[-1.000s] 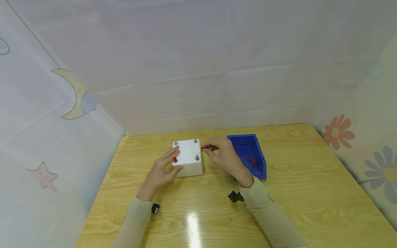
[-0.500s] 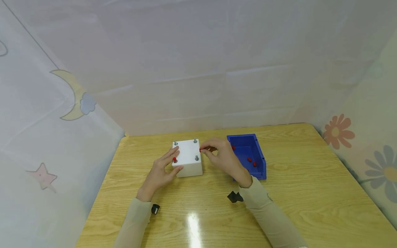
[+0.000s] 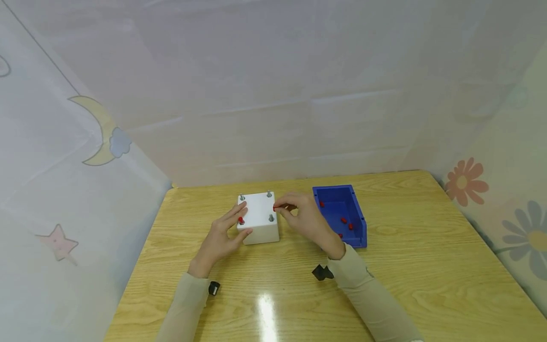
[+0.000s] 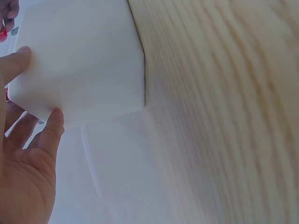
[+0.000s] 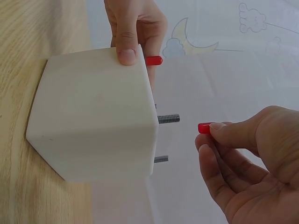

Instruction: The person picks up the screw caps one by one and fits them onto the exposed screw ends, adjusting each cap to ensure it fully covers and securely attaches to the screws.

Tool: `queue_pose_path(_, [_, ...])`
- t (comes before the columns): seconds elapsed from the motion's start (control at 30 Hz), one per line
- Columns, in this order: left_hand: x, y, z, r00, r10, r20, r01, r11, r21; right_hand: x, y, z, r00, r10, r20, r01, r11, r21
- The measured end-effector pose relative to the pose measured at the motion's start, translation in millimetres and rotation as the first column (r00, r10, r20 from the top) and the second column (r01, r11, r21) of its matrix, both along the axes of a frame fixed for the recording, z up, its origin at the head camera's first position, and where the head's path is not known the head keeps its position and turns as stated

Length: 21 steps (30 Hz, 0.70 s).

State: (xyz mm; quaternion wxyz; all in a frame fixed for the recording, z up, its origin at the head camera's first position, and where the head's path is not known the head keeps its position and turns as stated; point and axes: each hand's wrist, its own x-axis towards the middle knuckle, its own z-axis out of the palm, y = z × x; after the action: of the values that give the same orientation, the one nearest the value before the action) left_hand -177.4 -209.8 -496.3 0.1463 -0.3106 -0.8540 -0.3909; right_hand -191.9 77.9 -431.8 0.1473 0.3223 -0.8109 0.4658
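A white block (image 3: pixel 260 207) with upright threaded bolts near its top corners sits on the table. My left hand (image 3: pixel 219 241) holds its left side, thumb on the front face and fingers over the top and side. A red cap (image 5: pixel 154 60) covers the front-left bolt. Between thumb and index finger, my right hand (image 3: pixel 306 219) pinches another red cap (image 5: pixel 204 128). In the right wrist view that cap points at the bare front-right bolt (image 5: pixel 169 119), a small gap apart. The two back bolts, one of them the back-left bolt (image 3: pixel 242 197), are bare too.
A blue bin (image 3: pixel 363 233) stands right of the block, partly behind my right hand and wrist. Several loose red caps (image 3: pixel 344 220) lie in it. The wooden table (image 3: pixel 419 266) meets a light cloth wall behind.
My right hand has moved slightly left with the red cap, toward the block's right side. More caps in the bin have come into sight. The left hand stays on the block.
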Motion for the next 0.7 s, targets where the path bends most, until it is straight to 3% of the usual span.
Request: queue_pose_path(0.7, [-1.8,0.0,-3.5,1.0,-0.004,-0.001,0.004,1.0,0.012,-1.5,-2.5,-5.5,1.0,0.028,0.006,-0.028,1.0,-0.001])
